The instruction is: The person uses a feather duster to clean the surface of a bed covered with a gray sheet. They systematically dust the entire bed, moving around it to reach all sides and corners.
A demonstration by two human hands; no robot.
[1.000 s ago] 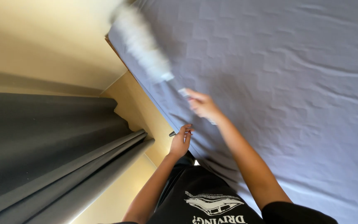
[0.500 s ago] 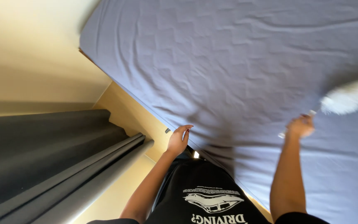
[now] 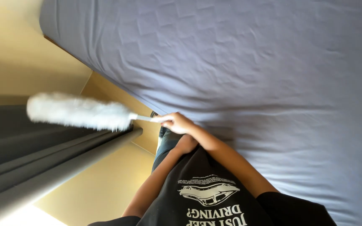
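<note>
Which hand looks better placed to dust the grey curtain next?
Right, probably: the right hand grips the white duster, its head over the grey curtain; the left hand sits low by the leg.

No packages, labels, signs or screens in view. Only printed matter: white graphic on black shirt (image 3: 208,196), lower centre of frame.

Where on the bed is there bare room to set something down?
The lavender fitted bedsheet lies bare almost everywhere, from its edge by the tan wall rightward. It is crowded only at the near edge, where the right hand holds the fluffy white duster beside the grey curtain.
</note>
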